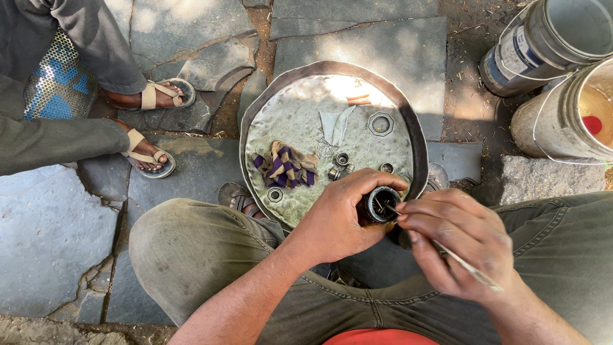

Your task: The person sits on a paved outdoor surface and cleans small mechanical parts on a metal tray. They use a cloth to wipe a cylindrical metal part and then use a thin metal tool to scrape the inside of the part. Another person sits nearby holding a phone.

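My left hand [335, 220] grips a small black cup [382, 204] over my lap, its inside too dark to make out. My right hand [463, 239] pinches a thin stick [469, 268], its tip inside the cup. The metal tray [418, 137] beyond holds a rag [285, 166], nuts and rings. Two buckets [555, 76], cut off, stand right.

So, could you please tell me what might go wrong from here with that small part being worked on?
The left hand pinches the black cylindrical part above the knees, beside the metal tray; if it slips, it may land on the stone paving. The right hand pokes a thin tool into its opening, close to the left thumb, so a slip might jab it.
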